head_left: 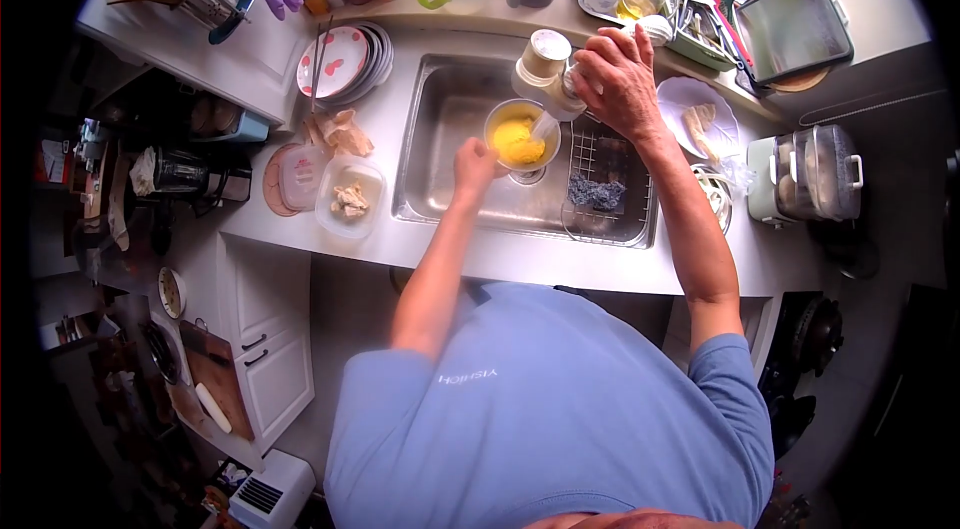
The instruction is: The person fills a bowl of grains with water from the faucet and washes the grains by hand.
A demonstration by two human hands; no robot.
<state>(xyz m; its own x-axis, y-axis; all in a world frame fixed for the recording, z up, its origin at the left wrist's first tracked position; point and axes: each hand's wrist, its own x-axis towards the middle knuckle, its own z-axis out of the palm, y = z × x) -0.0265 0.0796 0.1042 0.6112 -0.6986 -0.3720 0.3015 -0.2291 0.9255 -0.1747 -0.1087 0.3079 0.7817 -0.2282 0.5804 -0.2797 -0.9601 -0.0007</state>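
Observation:
My left hand [475, 167] is closed on the near-left rim of a pale bowl [493, 134], held over the sink. Inside the bowl is a bright yellow, egg-like food [517, 141], with a whitish utensil [543, 125] resting in it at the right. Up and to the right, my right hand [617, 79] has its fingers bent beside a cream-coloured container [565, 101]. What those fingers grip is hidden by the hand. A second cream jar [548, 51] with a pale lid stands just behind, at the back edge of the sink.
The steel sink [425, 169] holds a wire rack [610, 154] with a dark scouring pad [597, 194]. Left are stacked plates [345, 64] and a plastic box [350, 197] with food pieces. Right are a lilac plate [690, 109] and a green-and-clear appliance [805, 174]. Bottles and utensils line the sill.

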